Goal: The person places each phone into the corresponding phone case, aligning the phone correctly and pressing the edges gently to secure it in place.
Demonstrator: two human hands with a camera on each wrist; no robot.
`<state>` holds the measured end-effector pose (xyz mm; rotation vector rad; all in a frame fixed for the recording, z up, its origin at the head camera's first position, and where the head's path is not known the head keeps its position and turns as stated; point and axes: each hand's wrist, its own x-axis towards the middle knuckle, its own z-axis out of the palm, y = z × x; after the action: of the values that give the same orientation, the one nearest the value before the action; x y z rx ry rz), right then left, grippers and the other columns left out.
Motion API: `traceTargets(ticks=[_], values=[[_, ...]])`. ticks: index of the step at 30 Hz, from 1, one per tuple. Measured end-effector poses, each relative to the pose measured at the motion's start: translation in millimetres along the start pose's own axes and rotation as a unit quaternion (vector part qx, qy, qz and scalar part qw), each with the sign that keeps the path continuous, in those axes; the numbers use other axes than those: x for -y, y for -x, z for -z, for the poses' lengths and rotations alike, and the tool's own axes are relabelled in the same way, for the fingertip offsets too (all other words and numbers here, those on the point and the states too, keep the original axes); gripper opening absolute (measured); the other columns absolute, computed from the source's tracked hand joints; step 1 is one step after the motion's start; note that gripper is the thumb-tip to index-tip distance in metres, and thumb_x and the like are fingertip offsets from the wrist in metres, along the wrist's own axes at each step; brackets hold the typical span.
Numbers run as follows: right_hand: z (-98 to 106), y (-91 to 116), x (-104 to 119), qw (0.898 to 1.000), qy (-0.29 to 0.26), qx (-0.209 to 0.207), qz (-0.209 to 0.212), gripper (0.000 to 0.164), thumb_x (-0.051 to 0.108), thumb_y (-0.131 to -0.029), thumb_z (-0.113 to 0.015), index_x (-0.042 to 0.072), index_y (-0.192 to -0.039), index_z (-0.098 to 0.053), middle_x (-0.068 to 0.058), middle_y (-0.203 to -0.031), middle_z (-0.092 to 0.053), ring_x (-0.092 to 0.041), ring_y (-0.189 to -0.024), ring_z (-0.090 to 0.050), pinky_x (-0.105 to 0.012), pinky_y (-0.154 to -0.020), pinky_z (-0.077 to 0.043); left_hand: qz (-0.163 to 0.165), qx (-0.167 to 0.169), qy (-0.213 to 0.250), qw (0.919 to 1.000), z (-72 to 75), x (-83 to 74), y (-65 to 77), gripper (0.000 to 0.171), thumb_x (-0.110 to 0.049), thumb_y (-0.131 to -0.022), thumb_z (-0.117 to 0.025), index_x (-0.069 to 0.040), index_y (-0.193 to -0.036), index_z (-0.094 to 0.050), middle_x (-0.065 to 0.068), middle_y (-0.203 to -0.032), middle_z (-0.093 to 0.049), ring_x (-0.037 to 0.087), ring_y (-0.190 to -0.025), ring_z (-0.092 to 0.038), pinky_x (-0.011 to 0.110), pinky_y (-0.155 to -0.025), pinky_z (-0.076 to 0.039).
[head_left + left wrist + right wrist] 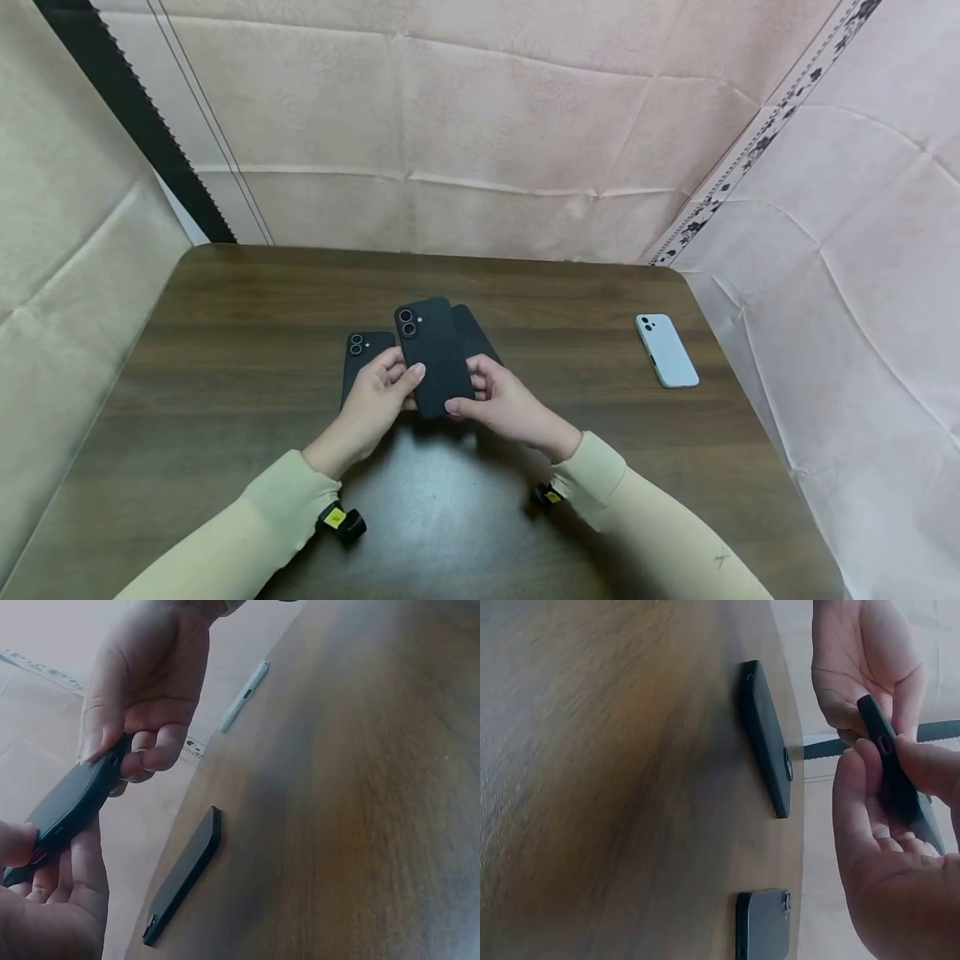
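Observation:
Both hands hold a black-cased phone up over the middle of the table, its back with two round lenses facing the head camera. My left hand grips its left edge, thumb on the back. The right hand pinches the lower right corner; in the right wrist view its thumb and fingers lie on either side of the port end. A second dark phone lies on the table beside the left hand, partly hidden by it. Behind the held phone, a third dark phone is partly covered.
A pale blue phone lies back-up near the right side of the brown wooden table. Pale creased cloth hangs behind the table and along both sides. A black band runs down the left rear corner.

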<state>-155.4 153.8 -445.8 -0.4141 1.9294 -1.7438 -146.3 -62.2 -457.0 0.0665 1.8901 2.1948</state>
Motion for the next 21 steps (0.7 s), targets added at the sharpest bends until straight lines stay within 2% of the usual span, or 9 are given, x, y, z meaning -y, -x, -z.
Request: traceTargets(ticks=[8, 12, 15, 17, 21], values=[[0.0, -2.1, -5.3, 0.999, -0.044, 0.013, 0.003, 0.044, 0.002, -0.088, -0.07, 0.003, -0.124, -0.045, -0.016, -0.111, -0.068, -0.031, -0.094, -0.068, -0.045, -0.083, -0.055, 0.008, 0.014, 0.004, 0.9999, 3.2, 0.3, -0.1, 0.034, -0.022, -0.099, -0.057, -0.008, -0.129, -0.051, 0.013, -0.115, -0.067, 0.026, -0.097, -0.067, 0.037, -0.077, -0.057], [2.0, -3.4, -8.3, 1.0, -0.027, 0.007, -0.002, 0.039, 0.006, -0.091, -0.067, 0.003, -0.123, -0.046, -0.017, -0.105, -0.069, -0.038, -0.094, -0.067, -0.048, -0.083, -0.054, 0.007, 0.008, -0.019, 0.9998, 3.9, 0.5, -1.6, 0.035, -0.021, -0.099, -0.057, -0.01, -0.131, -0.05, 0.011, -0.116, -0.067, 0.025, -0.097, -0.067, 0.037, -0.078, -0.057], [5.4, -3.6, -8.5, 0.999, 0.035, -0.004, 0.0, 0.036, 0.013, -0.093, -0.066, 0.004, -0.124, -0.048, -0.014, -0.097, -0.07, -0.04, -0.092, -0.067, -0.047, -0.082, -0.055, -0.002, -0.004, -0.047, 0.9989, 7.6, 1.3, -3.5, 0.044, -0.021, -0.098, -0.059, -0.013, -0.139, -0.044, 0.011, -0.116, -0.066, 0.024, -0.096, -0.068, 0.036, -0.077, -0.057], [9.3, -3.4, -8.9, 0.996, 0.091, -0.015, 0.008, 0.035, 0.018, -0.095, -0.065, 0.005, -0.124, -0.05, -0.01, -0.096, -0.07, -0.034, -0.092, -0.068, -0.043, -0.081, -0.055, -0.008, -0.012, -0.061, 0.9981, 12.4, 1.8, -4.8, 0.051, -0.022, -0.098, -0.06, -0.016, -0.143, -0.038, 0.012, -0.117, -0.066, 0.024, -0.096, -0.068, 0.037, -0.076, -0.057], [21.9, -1.3, -10.8, 0.975, 0.21, -0.061, 0.025, 0.034, 0.022, -0.097, -0.062, 0.007, -0.126, -0.054, -0.004, -0.102, -0.069, -0.017, -0.093, -0.065, -0.036, -0.082, -0.053, -0.012, -0.026, -0.077, 0.9966, 28.1, 0.1, -5.7, 0.058, -0.025, -0.099, -0.058, -0.018, -0.149, -0.03, 0.015, -0.118, -0.064, 0.024, -0.097, -0.067, 0.037, -0.075, -0.057]])
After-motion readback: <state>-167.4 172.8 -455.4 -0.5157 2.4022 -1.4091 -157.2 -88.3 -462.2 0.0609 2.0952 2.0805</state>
